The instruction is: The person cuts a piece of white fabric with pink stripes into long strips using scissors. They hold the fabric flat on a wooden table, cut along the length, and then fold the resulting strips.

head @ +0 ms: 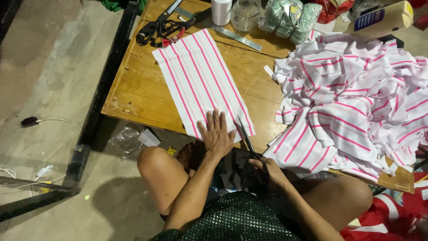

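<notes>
Left hand [217, 132] flat, pinning striped fabric [203, 82] to tabletop [133, 93] so it stays taut; right hand [266, 169] clamped on scissors [248, 140] at its edge.

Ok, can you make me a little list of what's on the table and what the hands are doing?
left hand: flat on the white fabric piece with pink stripes
right hand: holds dark scissors at that piece's near right edge
table: low yellow-brown wooden table
right side: big heap of pink-striped white fabric strips
far edge: spare black-handled scissors, metal ruler, white thread spool, clear glass jar
</notes>
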